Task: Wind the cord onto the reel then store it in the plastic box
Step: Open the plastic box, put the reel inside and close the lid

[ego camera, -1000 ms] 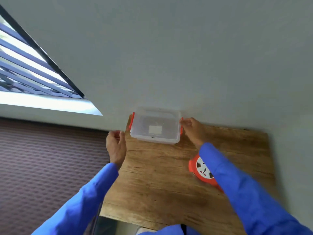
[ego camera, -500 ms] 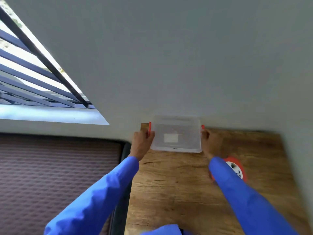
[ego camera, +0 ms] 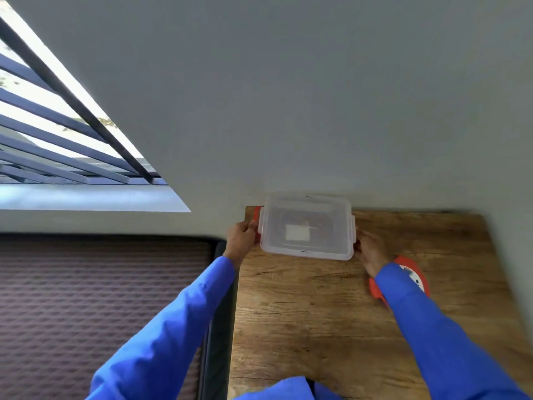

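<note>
A clear plastic box (ego camera: 306, 226) with a translucent lid and red side clips sits at the far edge of the wooden table (ego camera: 302, 319), against the wall. My left hand (ego camera: 240, 236) grips the red clip (ego camera: 256, 217) on the box's left side, which is swung outward. My right hand (ego camera: 370, 249) has its fingers at the box's right side; that clip is hidden by them. The orange cord reel (ego camera: 415, 277) with a white socket face lies flat on the table to the right, partly covered by my right sleeve. No loose cord shows.
A grey wall rises directly behind the box. A barred window (ego camera: 57, 134) is at the upper left. To the left of the table lies a dark quilted mattress (ego camera: 101, 298), with a narrow gap along the table's left edge.
My left hand came from the table's left edge to the box's left clip, which now stands swung outward. My right hand stayed at the right side. The view shifted.
</note>
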A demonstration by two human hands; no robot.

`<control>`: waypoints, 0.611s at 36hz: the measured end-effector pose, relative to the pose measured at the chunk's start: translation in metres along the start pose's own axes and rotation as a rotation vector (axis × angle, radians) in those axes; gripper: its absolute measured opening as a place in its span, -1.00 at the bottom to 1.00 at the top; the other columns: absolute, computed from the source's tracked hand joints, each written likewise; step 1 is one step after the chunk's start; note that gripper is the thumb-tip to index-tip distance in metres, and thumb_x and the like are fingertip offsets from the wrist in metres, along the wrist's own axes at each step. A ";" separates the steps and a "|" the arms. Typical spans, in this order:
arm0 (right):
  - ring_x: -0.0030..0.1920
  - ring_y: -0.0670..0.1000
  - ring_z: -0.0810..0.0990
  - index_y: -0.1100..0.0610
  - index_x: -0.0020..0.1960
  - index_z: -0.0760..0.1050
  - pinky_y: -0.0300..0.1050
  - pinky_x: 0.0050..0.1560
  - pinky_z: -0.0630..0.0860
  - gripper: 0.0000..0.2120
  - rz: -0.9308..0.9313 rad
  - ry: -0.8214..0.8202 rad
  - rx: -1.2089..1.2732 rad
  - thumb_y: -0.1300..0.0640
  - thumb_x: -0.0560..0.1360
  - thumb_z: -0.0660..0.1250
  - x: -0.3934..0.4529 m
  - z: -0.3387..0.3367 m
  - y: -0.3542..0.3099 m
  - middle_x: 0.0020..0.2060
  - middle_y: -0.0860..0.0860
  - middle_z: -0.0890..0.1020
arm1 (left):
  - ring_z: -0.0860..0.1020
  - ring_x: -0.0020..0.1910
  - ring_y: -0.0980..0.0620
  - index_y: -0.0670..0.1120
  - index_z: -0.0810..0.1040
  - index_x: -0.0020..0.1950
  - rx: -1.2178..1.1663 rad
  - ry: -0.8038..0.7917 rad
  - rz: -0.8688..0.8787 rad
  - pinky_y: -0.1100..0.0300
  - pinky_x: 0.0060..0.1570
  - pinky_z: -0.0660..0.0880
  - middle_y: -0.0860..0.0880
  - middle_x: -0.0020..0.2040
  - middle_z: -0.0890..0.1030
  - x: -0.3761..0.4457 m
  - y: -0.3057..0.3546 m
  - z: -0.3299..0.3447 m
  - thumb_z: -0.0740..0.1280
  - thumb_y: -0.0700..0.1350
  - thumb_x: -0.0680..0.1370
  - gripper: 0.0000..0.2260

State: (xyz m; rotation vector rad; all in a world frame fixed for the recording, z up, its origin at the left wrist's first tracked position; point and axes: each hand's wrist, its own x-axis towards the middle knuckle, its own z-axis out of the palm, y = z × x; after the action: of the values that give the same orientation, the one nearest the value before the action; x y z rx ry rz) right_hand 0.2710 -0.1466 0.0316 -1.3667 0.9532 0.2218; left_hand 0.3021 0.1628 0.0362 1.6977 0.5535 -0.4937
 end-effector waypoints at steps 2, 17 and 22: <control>0.12 0.19 0.67 0.25 0.27 0.65 0.17 0.30 0.61 -0.76 -0.001 0.005 -0.036 0.18 0.72 0.28 -0.002 0.004 -0.001 0.11 0.18 0.71 | 0.69 -0.10 -0.07 -0.29 0.69 0.18 -0.080 -0.002 -0.067 0.08 -0.02 0.72 -0.19 -0.05 0.69 0.002 -0.008 0.004 0.25 -0.12 0.80 -0.70; -0.12 -0.11 0.66 -0.01 0.22 0.59 -0.12 -0.17 0.60 -0.62 -0.428 0.032 -0.657 -0.18 0.51 0.54 -0.024 -0.014 0.013 -0.12 -0.17 0.65 | 0.68 -0.03 0.22 -0.02 0.60 0.38 0.258 0.075 0.228 0.44 -0.23 0.58 0.07 0.13 0.69 -0.040 -0.026 0.019 0.57 -0.04 0.59 -0.62; -0.05 0.12 0.72 0.25 0.26 0.64 -0.21 -0.18 0.55 -0.66 -0.532 0.117 -0.847 0.06 0.60 0.50 -0.031 -0.008 0.013 0.02 0.13 0.75 | 0.69 -0.14 0.25 -0.04 0.66 0.39 0.276 0.170 0.288 0.55 -0.25 0.53 0.07 0.13 0.69 -0.048 -0.037 0.036 0.57 -0.11 0.59 -0.63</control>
State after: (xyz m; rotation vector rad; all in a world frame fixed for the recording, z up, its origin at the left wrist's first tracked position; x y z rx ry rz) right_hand 0.2393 -0.1384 0.0440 -2.3805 0.5543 0.1398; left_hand 0.2407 0.1295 0.0295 2.0575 0.3637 -0.2256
